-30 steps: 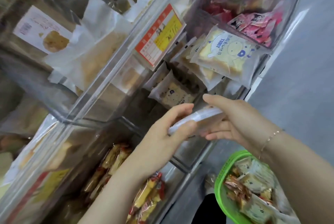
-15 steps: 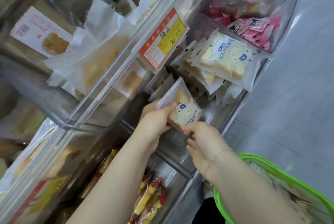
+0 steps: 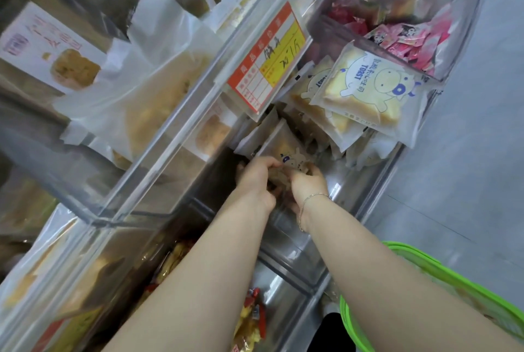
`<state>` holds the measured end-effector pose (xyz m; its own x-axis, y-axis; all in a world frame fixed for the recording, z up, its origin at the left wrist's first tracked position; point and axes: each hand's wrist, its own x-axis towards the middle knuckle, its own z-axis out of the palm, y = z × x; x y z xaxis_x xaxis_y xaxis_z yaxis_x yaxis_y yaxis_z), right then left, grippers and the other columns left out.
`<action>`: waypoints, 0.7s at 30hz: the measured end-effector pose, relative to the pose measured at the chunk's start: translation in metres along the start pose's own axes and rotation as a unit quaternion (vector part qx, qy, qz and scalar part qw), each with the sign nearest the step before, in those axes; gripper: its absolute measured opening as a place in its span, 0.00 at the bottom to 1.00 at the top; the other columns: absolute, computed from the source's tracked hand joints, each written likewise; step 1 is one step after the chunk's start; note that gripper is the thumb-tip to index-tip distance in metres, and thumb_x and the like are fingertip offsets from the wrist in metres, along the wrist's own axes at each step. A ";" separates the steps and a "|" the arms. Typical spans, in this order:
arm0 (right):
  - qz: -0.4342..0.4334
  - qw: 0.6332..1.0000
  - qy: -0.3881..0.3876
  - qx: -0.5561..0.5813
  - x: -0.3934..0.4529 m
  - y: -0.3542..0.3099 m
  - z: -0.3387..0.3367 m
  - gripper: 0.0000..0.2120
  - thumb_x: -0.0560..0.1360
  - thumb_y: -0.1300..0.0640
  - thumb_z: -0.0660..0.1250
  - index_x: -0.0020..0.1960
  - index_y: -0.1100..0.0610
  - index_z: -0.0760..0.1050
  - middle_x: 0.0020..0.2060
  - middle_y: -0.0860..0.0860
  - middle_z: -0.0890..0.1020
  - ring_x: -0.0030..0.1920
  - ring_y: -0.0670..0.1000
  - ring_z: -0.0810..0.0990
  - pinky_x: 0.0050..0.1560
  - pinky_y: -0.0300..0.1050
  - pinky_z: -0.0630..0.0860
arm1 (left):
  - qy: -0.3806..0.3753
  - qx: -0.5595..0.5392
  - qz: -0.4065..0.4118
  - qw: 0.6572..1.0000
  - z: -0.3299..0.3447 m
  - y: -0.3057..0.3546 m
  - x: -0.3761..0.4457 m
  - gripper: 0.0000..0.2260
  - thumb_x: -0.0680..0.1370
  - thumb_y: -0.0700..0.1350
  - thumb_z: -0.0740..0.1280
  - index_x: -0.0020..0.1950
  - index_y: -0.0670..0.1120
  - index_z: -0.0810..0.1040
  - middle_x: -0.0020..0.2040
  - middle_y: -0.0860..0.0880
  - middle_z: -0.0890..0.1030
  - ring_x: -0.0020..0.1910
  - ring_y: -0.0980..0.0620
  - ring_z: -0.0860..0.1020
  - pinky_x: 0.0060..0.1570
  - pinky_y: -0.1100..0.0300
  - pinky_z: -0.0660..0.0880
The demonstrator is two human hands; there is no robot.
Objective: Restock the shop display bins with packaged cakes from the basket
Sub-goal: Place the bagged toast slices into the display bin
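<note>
Nearest, at the lower right corner: green plastic basket [image 3: 442, 275], slotted rim, contents hidden behind the right forearm. Low centre: glossy red-and-yellow snack packs [image 3: 251, 320] in a lower bin. Further in, both hands inside the clear acrylic bin [image 3: 286, 263], close together near its left wall. Left hand [image 3: 256, 178] and right hand [image 3: 307, 185], thin bracelet at the wrist, with fingers curled round a frosted toast packet [image 3: 289, 153] printed with a cartoon animal. Flat, roughly rectangular; long axis running up and away, top edge leaning toward the far left. Beyond, matching "TOAST" packets [image 3: 371, 90] piled at the far edge. Above, a red-and-yellow price tag [image 3: 268, 58]; pink wrappers [image 3: 408, 39] in the farthest bin.
</note>
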<state>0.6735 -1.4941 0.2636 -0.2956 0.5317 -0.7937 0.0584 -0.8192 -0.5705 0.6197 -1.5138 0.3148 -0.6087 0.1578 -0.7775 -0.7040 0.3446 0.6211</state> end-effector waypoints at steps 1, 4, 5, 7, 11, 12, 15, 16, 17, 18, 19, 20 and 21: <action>-0.013 1.000 -0.008 0.004 0.004 -0.002 0.000 0.24 0.74 0.57 0.67 0.69 0.50 0.66 0.59 0.56 0.78 0.59 0.59 0.77 0.63 0.57 0.72 | 0.006 -0.022 0.009 1.000 0.003 0.000 0.003 0.26 0.72 0.33 0.67 0.69 0.46 0.71 0.58 0.39 0.78 0.54 0.41 0.79 0.49 0.48 0.79; -0.042 0.998 -0.007 -0.036 0.012 -0.012 -0.005 0.23 0.76 0.55 0.65 0.70 0.49 0.66 0.59 0.53 0.79 0.58 0.57 0.77 0.63 0.55 0.73 | 0.007 -0.054 0.037 0.998 0.010 -0.007 0.009 0.31 0.72 0.33 0.70 0.72 0.51 0.67 0.60 0.40 0.77 0.53 0.41 0.79 0.47 0.48 0.80; -0.044 0.997 -0.009 -0.068 0.014 -0.015 -0.006 0.22 0.77 0.55 0.63 0.70 0.50 0.67 0.59 0.54 0.78 0.58 0.57 0.77 0.62 0.54 0.73 | 0.012 -0.048 0.045 0.998 0.012 -0.010 0.011 0.35 0.70 0.34 0.71 0.74 0.53 0.64 0.62 0.41 0.76 0.55 0.40 0.78 0.51 0.45 0.79; -0.042 0.991 -0.022 -0.124 0.014 -0.023 -0.007 0.16 0.78 0.55 0.59 0.66 0.52 0.70 0.59 0.56 0.78 0.56 0.58 0.78 0.60 0.54 0.74 | 0.030 -0.040 0.055 0.997 0.017 -0.015 0.010 0.40 0.69 0.35 0.74 0.75 0.55 0.62 0.64 0.42 0.75 0.58 0.39 0.77 0.56 0.42 0.76; -0.034 0.964 -0.038 -0.261 0.001 -0.040 -0.013 0.14 0.80 0.58 0.57 0.62 0.63 0.70 0.59 0.59 0.76 0.57 0.57 0.76 0.51 0.41 0.70 | 0.068 0.000 0.081 0.994 0.022 -0.016 0.010 0.39 0.70 0.38 0.74 0.76 0.53 0.59 0.67 0.43 0.73 0.61 0.41 0.76 0.59 0.44 0.75; -0.036 0.949 -0.051 -0.308 -0.007 -0.046 -0.016 0.14 0.79 0.59 0.57 0.61 0.64 0.70 0.59 0.60 0.75 0.58 0.57 0.75 0.49 0.42 0.68 | 0.076 0.013 0.086 0.993 0.022 -0.016 0.009 0.39 0.70 0.38 0.74 0.77 0.52 0.59 0.67 0.43 0.73 0.60 0.41 0.76 0.59 0.45 0.75; -0.071 0.898 -0.135 -0.414 -0.047 -0.070 -0.027 0.05 0.76 0.59 0.60 0.47 0.61 0.72 0.45 0.58 0.77 0.46 0.58 0.75 0.41 0.43 0.70 | 0.075 0.014 0.092 0.993 0.019 -0.017 0.003 0.41 0.69 0.38 0.75 0.76 0.50 0.58 0.64 0.41 0.76 0.56 0.42 0.79 0.55 0.45 0.78; -0.096 0.893 -0.171 -0.406 -0.059 -0.078 -0.035 0.06 0.75 0.60 0.61 0.45 0.62 0.74 0.40 0.57 0.79 0.42 0.58 0.78 0.38 0.45 0.75 | 0.073 0.015 0.087 0.993 0.015 -0.016 -0.001 0.40 0.69 0.38 0.75 0.76 0.49 0.59 0.63 0.41 0.77 0.55 0.42 0.79 0.54 0.45 0.78; -0.126 0.905 -0.191 -0.358 -0.072 -0.088 -0.045 0.06 0.75 0.61 0.62 0.44 0.62 0.76 0.37 0.56 0.81 0.39 0.56 0.81 0.37 0.47 0.79 | 0.069 0.017 0.078 0.994 0.011 -0.015 -0.005 0.38 0.69 0.38 0.74 0.75 0.48 0.61 0.61 0.41 0.78 0.54 0.43 0.79 0.52 0.47 0.79; -0.168 0.925 -0.186 -0.285 -0.086 -0.101 -0.055 0.07 0.75 0.63 0.62 0.44 0.59 0.78 0.34 0.55 0.82 0.35 0.52 0.82 0.36 0.46 0.81 | 0.062 0.011 0.072 0.995 0.007 -0.016 -0.011 0.34 0.70 0.39 0.74 0.74 0.46 0.64 0.59 0.42 0.78 0.52 0.45 0.79 0.48 0.51 0.78; -0.252 0.930 -0.128 -0.234 -0.094 -0.114 -0.067 0.08 0.74 0.63 0.62 0.43 0.56 0.79 0.32 0.52 0.82 0.32 0.49 0.81 0.35 0.43 0.80 | 0.055 -0.006 0.072 0.996 0.002 -0.019 -0.019 0.31 0.71 0.39 0.73 0.72 0.45 0.67 0.58 0.44 0.79 0.49 0.49 0.78 0.45 0.55 0.76; -0.353 0.905 -0.031 -0.234 -0.097 -0.128 -0.079 0.08 0.72 0.63 0.63 0.43 0.54 0.79 0.33 0.49 0.82 0.34 0.47 0.80 0.37 0.41 0.78 | 0.058 -0.016 0.095 0.994 -0.002 -0.023 -0.027 0.29 0.72 0.40 0.73 0.71 0.44 0.68 0.57 0.45 0.78 0.48 0.53 0.76 0.45 0.58 0.72; -0.435 0.850 0.078 -0.286 -0.096 -0.141 -0.090 0.08 0.71 0.61 0.63 0.44 0.51 0.79 0.37 0.48 0.82 0.40 0.48 0.79 0.42 0.41 0.75 | 0.072 -0.001 0.145 0.987 -0.006 -0.028 -0.038 0.27 0.72 0.41 0.72 0.70 0.45 0.68 0.58 0.47 0.77 0.49 0.55 0.75 0.48 0.61 0.71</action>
<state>0.7793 -1.4106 0.4009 -0.3356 0.9419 -0.0108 0.3494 0.1138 -0.9300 0.6602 -1.5347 0.3278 -0.8299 0.1168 -0.5455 -0.4936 0.3022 0.8155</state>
